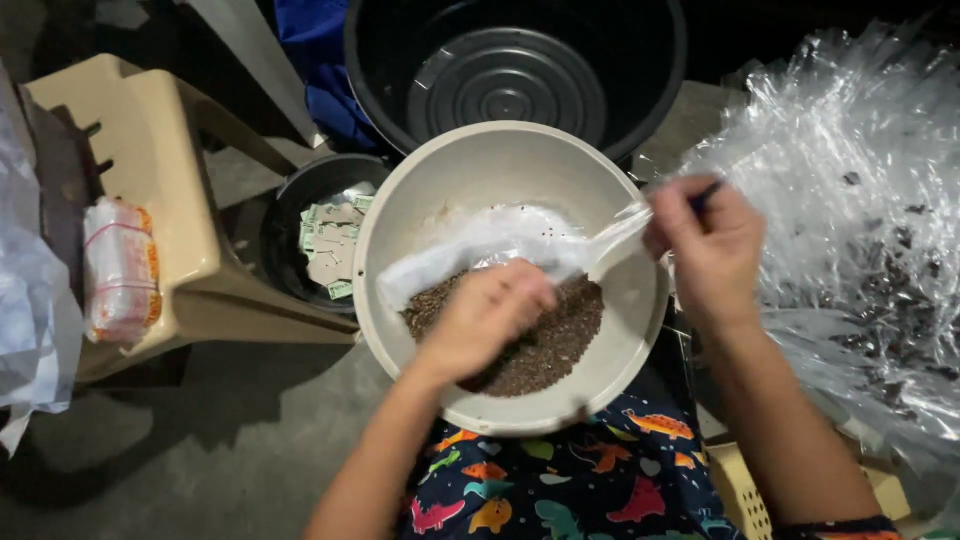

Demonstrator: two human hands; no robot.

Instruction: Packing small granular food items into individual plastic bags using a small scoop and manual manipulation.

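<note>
In the cream bowl [640, 330] on your lap: one small clear plastic bag [500, 240], lying across the upper half of the bowl, above a heap of fine brown seed [560, 340].

Left hand [485, 315]: over the seed at the bowl's middle, fingers curled down against the bag's lower edge; how tightly they grip, you cannot tell from here.

Right hand [705, 245]: at the bowl's right rim, fingers pinched shut on the bag's twisted end, with a thin dark object, too small to identify, sticking up out of the fist.

Handling, as judged: the bag is light, limp and slippery film, likely to tear or slide if pulled hard. Hold it at the gathered end and support it underneath. The seed is loose and will spill through any gap.

Around the bowl: black tub [515, 70] behind; small black pot of paper slips [325, 235] to its left; tan plastic chair [160, 200] farther left; heap of clear bags [860, 260] to its right.
</note>
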